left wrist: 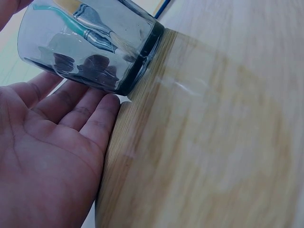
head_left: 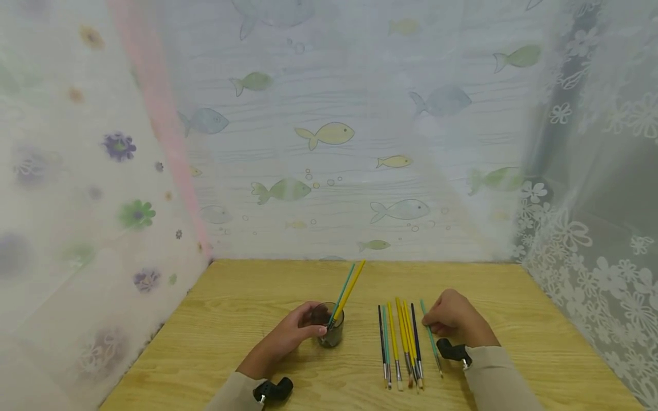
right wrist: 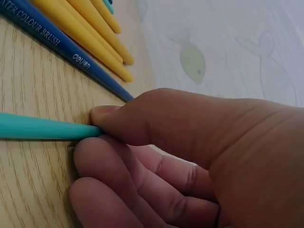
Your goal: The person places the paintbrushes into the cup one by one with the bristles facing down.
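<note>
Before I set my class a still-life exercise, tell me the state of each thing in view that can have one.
Glass: upright on the table, holding two brushes
Yellow brush in it: leaning, bristles down
Teal brush in it: leaning, bristles down
Brush row: lying side by side, bristles toward the person
Separate teal brush: pinched near its handle end
Left hand: gripping the glass
Right hand: pinching the separate brush

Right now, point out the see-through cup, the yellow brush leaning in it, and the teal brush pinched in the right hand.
See-through cup (head_left: pixel 333 338): head view, on its lower side wall.
Leaning yellow brush (head_left: pixel 350 290): head view, on its handle.
Pinched teal brush (right wrist: pixel 47 127): right wrist view, on its handle.
</note>
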A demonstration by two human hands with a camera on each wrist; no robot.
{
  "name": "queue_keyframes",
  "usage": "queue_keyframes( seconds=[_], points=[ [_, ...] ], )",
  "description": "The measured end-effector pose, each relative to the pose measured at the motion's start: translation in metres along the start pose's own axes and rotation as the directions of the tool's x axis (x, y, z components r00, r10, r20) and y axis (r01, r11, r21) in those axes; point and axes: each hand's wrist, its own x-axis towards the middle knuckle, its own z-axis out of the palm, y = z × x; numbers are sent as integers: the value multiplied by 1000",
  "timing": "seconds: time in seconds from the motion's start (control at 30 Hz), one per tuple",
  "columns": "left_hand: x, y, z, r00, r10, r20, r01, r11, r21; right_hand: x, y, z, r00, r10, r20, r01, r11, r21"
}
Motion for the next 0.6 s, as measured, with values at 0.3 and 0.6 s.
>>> queue_keyframes(
  seconds=[0.3, 0.6],
  points=[
    [-2, 3, 3, 1000, -11, -9, 11, 1000, 3, 6, 5, 0, 1000, -3, 30, 2, 1000, 8],
    [-3, 6, 3, 1000, -15, -11, 15, 1000, 6, 8, 4, -2, 1000, 19, 17, -20, 997, 81]
  ],
)
